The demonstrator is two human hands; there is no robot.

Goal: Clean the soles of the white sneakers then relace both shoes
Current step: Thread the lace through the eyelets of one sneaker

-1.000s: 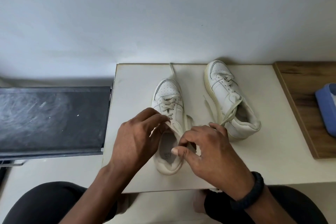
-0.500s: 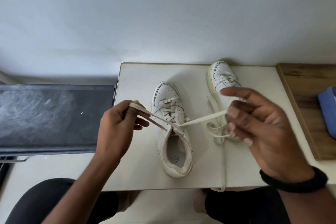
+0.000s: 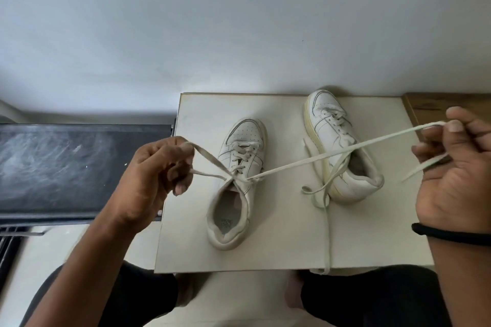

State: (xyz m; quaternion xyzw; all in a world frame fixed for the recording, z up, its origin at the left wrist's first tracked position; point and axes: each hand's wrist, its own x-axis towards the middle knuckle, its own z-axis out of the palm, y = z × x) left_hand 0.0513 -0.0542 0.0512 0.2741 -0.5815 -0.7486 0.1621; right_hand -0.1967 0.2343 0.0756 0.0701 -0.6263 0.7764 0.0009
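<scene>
The white tabletop [image 3: 279, 247] carries both shoes, with a dark scuffed panel [image 3: 66, 167] to its left and a wooden surface [image 3: 425, 106] to its right. The left sneaker [image 3: 245, 131] stands upright near the middle. Its long axis runs away from the person, toe to the wall and open heel toward the lap. The right sneaker [image 3: 332, 125] lies tilted just beside it, its own loose lace [image 3: 326, 220] trailing off the near edge.

The hands are wide apart, each gripping one end of the left sneaker's lace [image 3: 332, 154]. The left hand [image 3: 156, 164] is curled round the short end just beside the shoe. The right hand [image 3: 457, 167], above a black wristband [image 3: 451, 235], pinches the long end well off to the right, past the other sneaker. The two ends cross at the top eyelets, so the shoe sits between the hands, nearer the left one. Any tightening or knotting, I judge, turns on that crossing point.

A second ago both hands were bunched together at the shoe's collar. Half a second ago the right hand hung over the right sneaker. It has since drawn farther out, and the lace now runs longer and straighter.
</scene>
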